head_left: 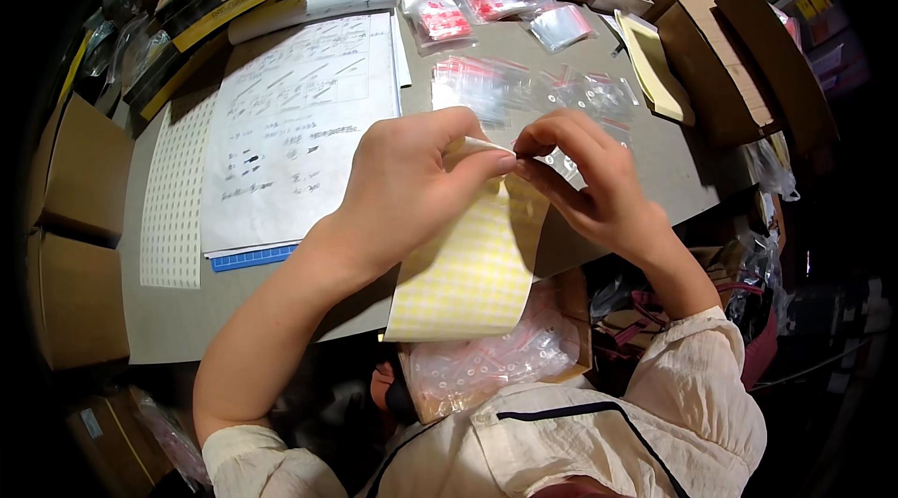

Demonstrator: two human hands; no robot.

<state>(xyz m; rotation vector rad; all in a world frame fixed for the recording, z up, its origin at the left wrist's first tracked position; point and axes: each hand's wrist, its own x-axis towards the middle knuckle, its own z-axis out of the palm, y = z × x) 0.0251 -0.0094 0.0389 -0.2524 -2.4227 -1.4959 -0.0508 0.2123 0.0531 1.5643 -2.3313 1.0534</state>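
Note:
A yellow-and-white sheet of small stickers [463, 269] hangs down from my left hand [421, 171], whose thumb and fingers pinch its folded top edge. My right hand [589, 175] meets it at that edge, thumb and forefinger pressed together. Whatever lies between those right fingertips is too small to make out. Just beyond my hands, small clear zip bags [482, 82] lie in a stack on the grey table [374, 297]. More clear bags [599, 96] with small round labels spread to their right, partly covered by my right hand.
Handwritten papers [299, 124] lie at the left, beside a white label sheet [173, 208]. Packs of red-edged bags [440, 19] sit at the back. Below the table's near edge stands a carton [582, 330] of labelled bags. Cardboard boxes [79, 171] flank the left side.

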